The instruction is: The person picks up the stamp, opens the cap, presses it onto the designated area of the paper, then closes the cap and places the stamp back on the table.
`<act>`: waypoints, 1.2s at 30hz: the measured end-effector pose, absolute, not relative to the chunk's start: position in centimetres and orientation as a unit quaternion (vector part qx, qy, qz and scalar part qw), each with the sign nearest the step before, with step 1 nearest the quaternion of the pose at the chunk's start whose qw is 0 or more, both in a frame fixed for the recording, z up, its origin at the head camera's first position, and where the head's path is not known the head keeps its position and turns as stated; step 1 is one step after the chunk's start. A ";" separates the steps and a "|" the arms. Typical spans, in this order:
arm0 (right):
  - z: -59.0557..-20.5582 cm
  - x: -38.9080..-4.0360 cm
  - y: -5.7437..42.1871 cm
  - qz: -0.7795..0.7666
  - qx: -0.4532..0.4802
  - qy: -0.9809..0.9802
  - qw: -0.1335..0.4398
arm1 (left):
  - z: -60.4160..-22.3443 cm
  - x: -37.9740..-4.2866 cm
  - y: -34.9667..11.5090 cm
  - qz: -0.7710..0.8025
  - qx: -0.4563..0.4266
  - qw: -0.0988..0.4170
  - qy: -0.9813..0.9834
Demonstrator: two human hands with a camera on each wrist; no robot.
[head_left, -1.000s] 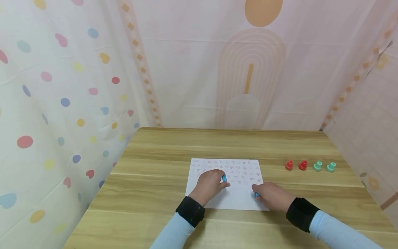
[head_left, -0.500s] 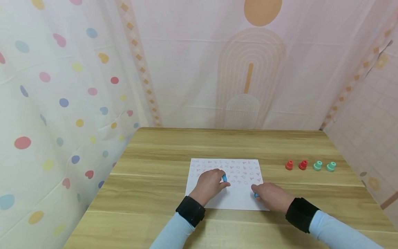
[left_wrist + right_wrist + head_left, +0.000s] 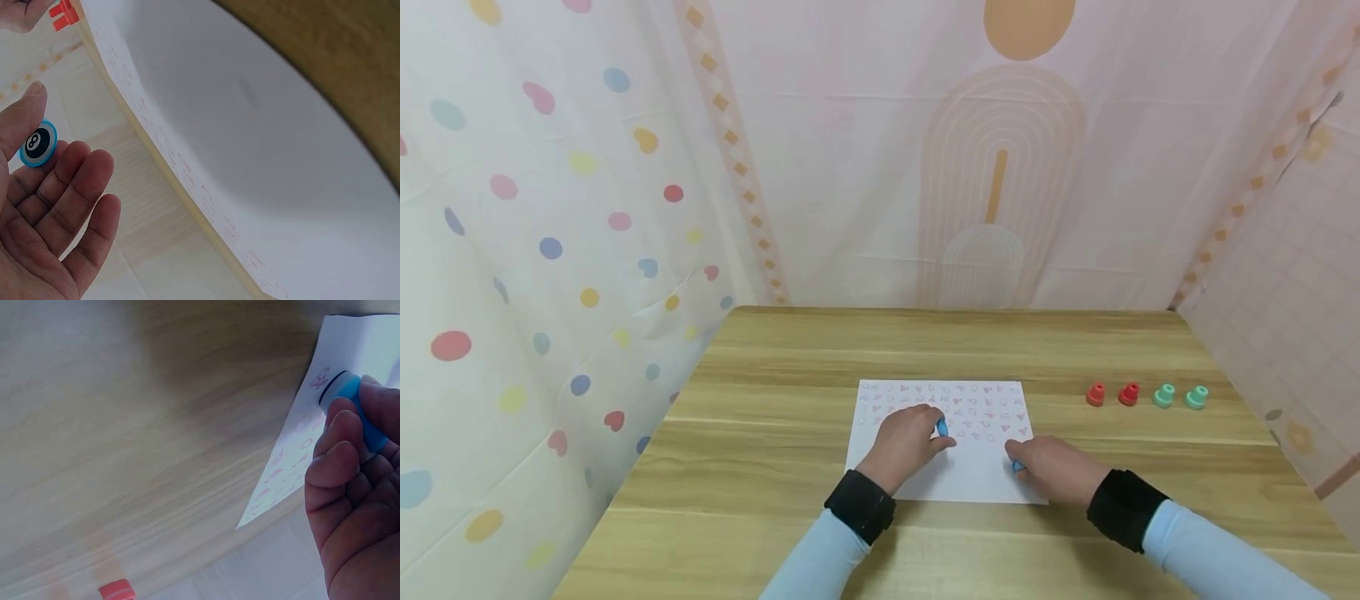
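Note:
In the head view a white sheet of paper (image 3: pixel 951 479) lies on the wooden table, its upper half printed with rows of small reddish marks. My left hand (image 3: pixel 904 447) is over the paper's left half, pinching a small blue cap (image 3: pixel 942 427) between thumb and index finger. The left wrist view shows the cap's round face (image 3: pixel 39 144) with a black 8-ball picture and blue rim; the other fingers curve loosely. At the paper's right edge, my right hand (image 3: pixel 1063 469) grips a blue stamp (image 3: pixel 362 406). Its pale, dark-ringed end points at the paper.
Right of the paper stand two red stamps (image 3: pixel 1096 395) and two mint-green stamps (image 3: pixel 1164 396) in a row. The wooden table (image 3: pixel 760 433) ends at a patterned curtain (image 3: pixel 850 208) behind, with a dotted curtain (image 3: pixel 550 292) along the left.

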State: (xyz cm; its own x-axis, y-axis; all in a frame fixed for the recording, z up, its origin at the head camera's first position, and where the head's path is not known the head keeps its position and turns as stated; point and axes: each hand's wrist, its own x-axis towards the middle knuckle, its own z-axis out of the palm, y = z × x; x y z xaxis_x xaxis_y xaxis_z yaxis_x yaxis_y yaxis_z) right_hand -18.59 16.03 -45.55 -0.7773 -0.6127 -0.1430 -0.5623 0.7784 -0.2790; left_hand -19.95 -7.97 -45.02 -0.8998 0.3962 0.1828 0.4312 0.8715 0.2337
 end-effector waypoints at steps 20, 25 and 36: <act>-45.6 -18.5 16.0 -0.115 -0.293 0.941 0.127 | -45.0 -19.9 -7.9 -0.135 -0.215 0.062 -0.965; -45.7 -18.6 15.9 -0.125 -0.292 0.939 0.134 | -45.0 -19.9 -7.9 -0.136 -0.212 0.060 -0.966; -45.9 -18.4 16.1 -0.117 -0.317 0.935 0.110 | -45.0 -19.8 -8.0 -0.138 -0.208 0.059 -0.966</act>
State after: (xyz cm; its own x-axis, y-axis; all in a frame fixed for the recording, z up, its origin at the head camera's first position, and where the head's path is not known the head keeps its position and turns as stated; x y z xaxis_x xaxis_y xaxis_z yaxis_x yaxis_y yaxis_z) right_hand -18.42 16.12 -45.86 -0.7755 -0.6175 -0.1315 -0.5663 0.7724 -0.2874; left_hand -19.77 -8.00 -45.03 -0.9063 0.3864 0.1714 0.4190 0.8749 0.2427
